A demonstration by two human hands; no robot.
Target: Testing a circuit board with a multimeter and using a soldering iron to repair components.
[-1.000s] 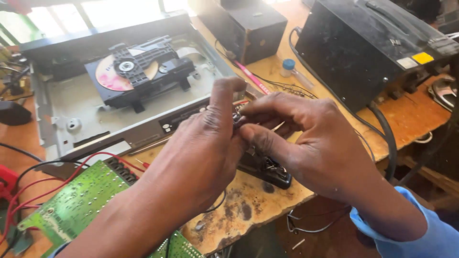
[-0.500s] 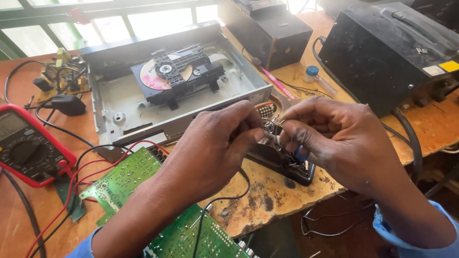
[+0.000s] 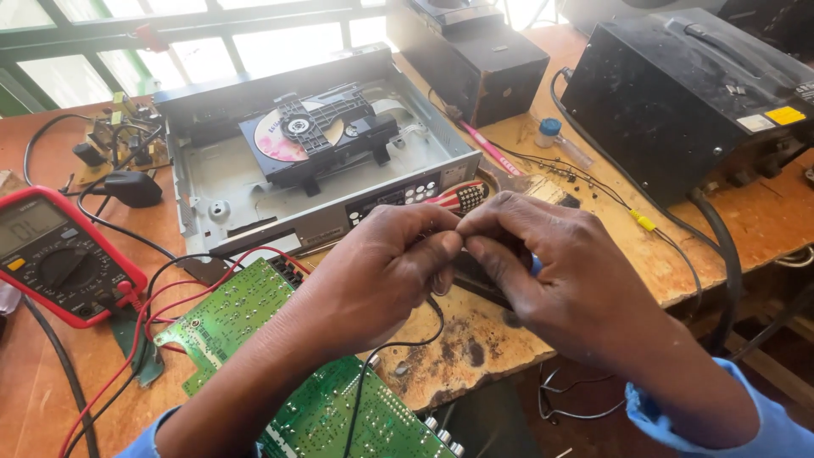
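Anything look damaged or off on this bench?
Yes. The bench edge below the hands is scorched and chipped, with dark burn marks. The disc player sits with its cover off, disc exposed. Two green boards lie loose, overhanging the edge.

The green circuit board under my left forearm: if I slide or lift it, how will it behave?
The green circuit board looks thin and flat, so probably stiff and light. Red and black wires run across it toward the red multimeter, so a push may tug them. The left hand and its forearm lie over part of it, so it likely won't move freely until they lift.

head view, close, downward over workbench [image 3: 763,212]
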